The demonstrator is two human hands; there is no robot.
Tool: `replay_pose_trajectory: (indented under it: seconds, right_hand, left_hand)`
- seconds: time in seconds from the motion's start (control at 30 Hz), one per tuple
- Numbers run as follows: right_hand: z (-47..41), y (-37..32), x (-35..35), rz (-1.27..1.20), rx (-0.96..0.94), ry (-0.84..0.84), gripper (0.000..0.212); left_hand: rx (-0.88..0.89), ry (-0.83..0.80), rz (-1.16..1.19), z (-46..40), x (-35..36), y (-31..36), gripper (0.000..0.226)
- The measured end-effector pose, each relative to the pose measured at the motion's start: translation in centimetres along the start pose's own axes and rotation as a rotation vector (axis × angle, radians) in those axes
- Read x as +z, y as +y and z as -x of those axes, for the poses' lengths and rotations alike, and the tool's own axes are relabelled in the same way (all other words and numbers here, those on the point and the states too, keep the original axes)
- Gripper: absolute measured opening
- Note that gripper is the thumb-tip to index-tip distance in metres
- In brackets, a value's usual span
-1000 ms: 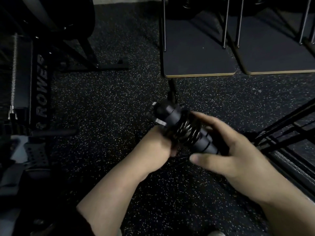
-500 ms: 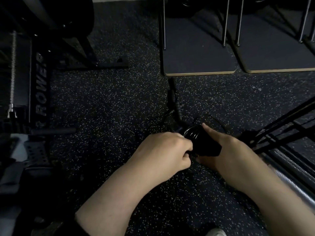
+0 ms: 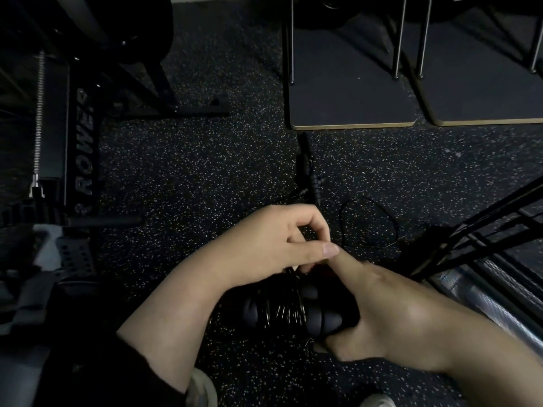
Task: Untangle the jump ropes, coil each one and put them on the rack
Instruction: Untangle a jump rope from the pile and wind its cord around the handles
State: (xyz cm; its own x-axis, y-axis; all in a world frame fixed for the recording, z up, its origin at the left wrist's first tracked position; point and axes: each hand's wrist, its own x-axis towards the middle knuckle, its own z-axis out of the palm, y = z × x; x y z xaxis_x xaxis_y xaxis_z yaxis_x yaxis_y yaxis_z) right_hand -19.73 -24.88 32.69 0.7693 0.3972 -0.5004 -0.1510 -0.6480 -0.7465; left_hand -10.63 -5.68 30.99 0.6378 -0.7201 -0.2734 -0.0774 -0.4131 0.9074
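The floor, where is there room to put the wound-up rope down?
Bare floor lies between the rowing machine and the spare handles. It is crowded ahead: the loose rope loop, the black stand, both hands.

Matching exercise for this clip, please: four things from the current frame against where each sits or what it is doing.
Things:
1. left hand
2. right hand
3. loose rope loop
4. spare handles

States:
A. lying alone on the floor, right of the hands
B. gripping the wrapped handles from the right
C. pinching cord above the bundle
D. on the floor beyond the hands

Pairs: 1-C, 2-B, 3-A, 4-D
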Motion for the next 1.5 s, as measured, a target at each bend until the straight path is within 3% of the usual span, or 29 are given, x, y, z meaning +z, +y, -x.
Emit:
replay_pose_trajectory:
  seconds: [0.07,0.17,0.3,0.37,0.43,0.57,0.67,0.77,0.87,1.13,1.27,1.5]
  right_hand:
    - [0.0,0.3,0.2,-0.012,-0.033,-0.021,0.063]
    - [0.0,0.5,0.1,-0.233,-0.036,-0.080,0.057]
    - [-0.6,1.5,0.9,-0.429,-0.087,-0.035,0.047]
    - [-0.8,2.5,1.6,-0.550,-0.131,0.000,0.043]
    - [-0.7,2.3,1.6,-0.637,-0.175,0.075,0.045]
    - [-0.3,1.6,0.1,-0.656,-0.242,0.192,0.072]
    - [-0.3,1.4,-0.6,-0.493,-0.251,0.421,0.078]
    - [-0.5,1.7,-0.8,-0.453,-0.223,0.619,0.069]
    - [-0.7,2.2,-1.1,-0.464,-0.145,0.666,0.069]
    - [-0.9,3.8,-1.1,-0.107,0.250,0.587,0.086]
    - [-0.6,3.8,-1.4,0.049,0.297,0.443,0.084]
    - [-0.2,3.6,-1.6,-0.116,0.125,0.205,0.085]
  left_hand:
    - [0.018,-0.031,0.038,-0.1,-0.1,-0.4,0.014]
    - [0.041,-0.038,0.115,-0.2,-0.3,-0.7,0.020]
    - [0.047,-0.084,0.231,-0.4,-0.4,-1.4,0.018]
    - [-0.010,-0.034,0.175,-1.1,-0.2,-1.5,0.022]
    - [-0.094,0.012,0.149,-1.6,0.2,-2.1,0.026]
    - [-0.352,0.185,0.162,-1.7,1.5,-5.1,0.013]
    - [-0.266,0.202,0.093,-1.8,2.5,-2.9,0.044]
    - [-0.248,0.223,0.073,-2.4,2.7,-1.2,0.032]
    - [-0.273,0.235,-0.049,-2.2,2.4,-1.4,0.033]
    - [-0.183,0.250,-0.729,-1.3,1.9,-0.4,0.008]
    - [-0.064,0.196,-0.669,-0.7,0.5,0.2,0.011]
    - [-0.016,0.203,-0.523,0.5,-2.1,-0.4,0.029]
